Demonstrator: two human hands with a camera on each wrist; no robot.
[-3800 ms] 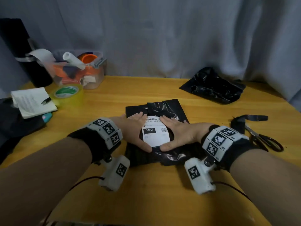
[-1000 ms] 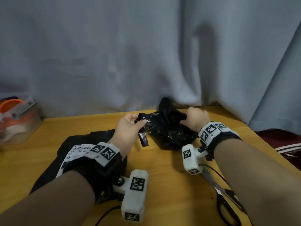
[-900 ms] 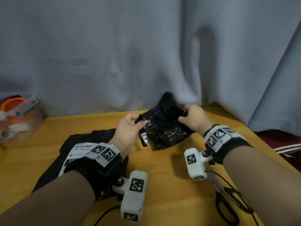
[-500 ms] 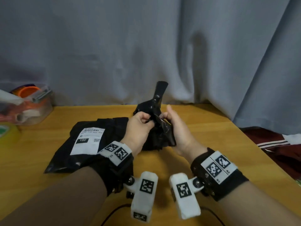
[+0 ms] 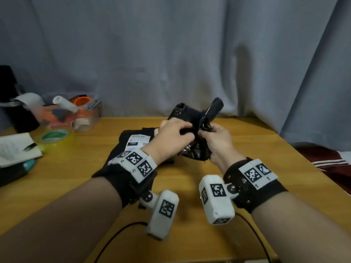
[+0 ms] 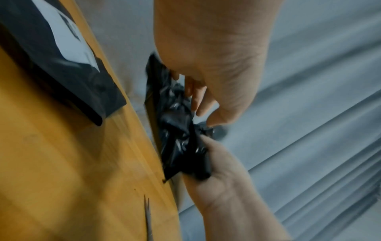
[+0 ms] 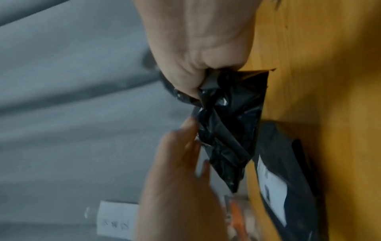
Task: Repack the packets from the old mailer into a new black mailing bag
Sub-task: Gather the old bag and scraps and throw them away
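Note:
A crumpled black plastic mailer [image 5: 191, 114] is held up above the table between both hands. My right hand [image 5: 207, 130] grips one bunched end in its fist [image 7: 195, 57], and the mailer [image 7: 230, 122] hangs from it. My left hand [image 5: 182, 130] pinches the other side with curled fingers [image 6: 195, 97] against the mailer [image 6: 177, 138]. A flat black mailing bag [image 5: 121, 150] with a white label lies on the table just left of and below my hands, also seen in the wrist views [image 6: 62, 65] [image 7: 288, 171].
A clear tub of tape rolls [image 5: 76, 114], a green tape roll [image 5: 55, 135] and a notebook with a pen [image 5: 17, 149] sit at the left. A grey curtain hangs behind. Scissor tips [image 6: 148, 212] lie near the table's right edge [image 5: 303, 168].
Both hands left the labelled bag, picked up the crumpled mailer at the back right and brought it in beside the labelled bag. It is now bunched tighter between them.

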